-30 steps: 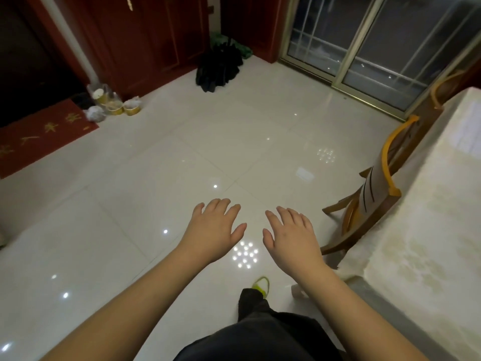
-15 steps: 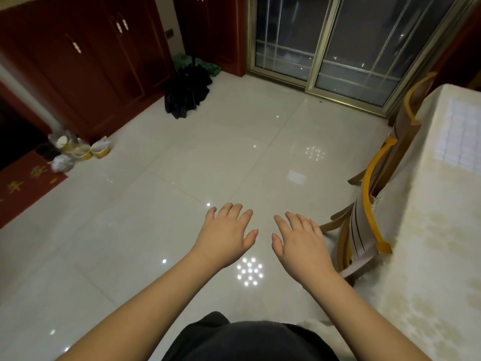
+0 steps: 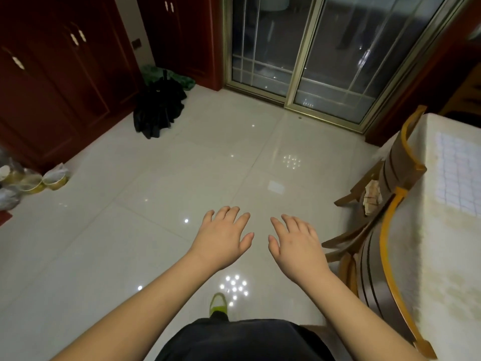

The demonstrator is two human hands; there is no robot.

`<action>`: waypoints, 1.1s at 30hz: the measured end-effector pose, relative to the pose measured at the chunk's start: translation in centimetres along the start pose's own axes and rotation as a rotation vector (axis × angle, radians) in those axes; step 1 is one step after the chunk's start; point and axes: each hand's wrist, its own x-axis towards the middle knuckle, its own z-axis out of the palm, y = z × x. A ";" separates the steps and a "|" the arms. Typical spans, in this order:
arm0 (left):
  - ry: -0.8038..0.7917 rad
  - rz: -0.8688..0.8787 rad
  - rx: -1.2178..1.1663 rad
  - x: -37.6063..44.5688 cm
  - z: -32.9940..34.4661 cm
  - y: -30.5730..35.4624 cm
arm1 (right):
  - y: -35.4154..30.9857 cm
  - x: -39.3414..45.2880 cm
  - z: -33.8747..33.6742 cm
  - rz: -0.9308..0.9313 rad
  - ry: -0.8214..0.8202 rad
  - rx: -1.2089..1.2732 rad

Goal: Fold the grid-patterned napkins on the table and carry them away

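Hovering over the floor, the left hand (image 3: 223,237) and right hand (image 3: 296,246) hold nothing, fingers spread. The napkin (image 3: 459,170) lies flat on the worktop (image 3: 426,256), beyond the chairs (image 3: 385,256); reaching past them risks snagging an arm.

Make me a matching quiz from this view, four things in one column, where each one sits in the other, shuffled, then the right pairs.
Things:
1. grid-patterned white napkin
2. folded black umbrella
3. yellow-green shoe
4. gold paper bowls

Places:
A. floor by the dark red cabinet, far left
B. on the cream-clothed table, right edge
C. below both open hands
D. floor near the glass sliding door

Pairs: 1-B, 2-D, 3-C, 4-A
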 end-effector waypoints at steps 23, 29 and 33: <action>0.009 0.330 0.052 31.9 -3.9 2.0 | 14.0 21.1 -3.6 0.342 0.062 0.058; -0.037 0.402 0.088 41.5 -6.7 6.4 | 22.8 26.1 -6.6 0.415 0.104 0.075; -0.023 0.428 0.090 46.8 -7.6 9.0 | 27.2 29.2 -8.0 0.454 0.086 0.075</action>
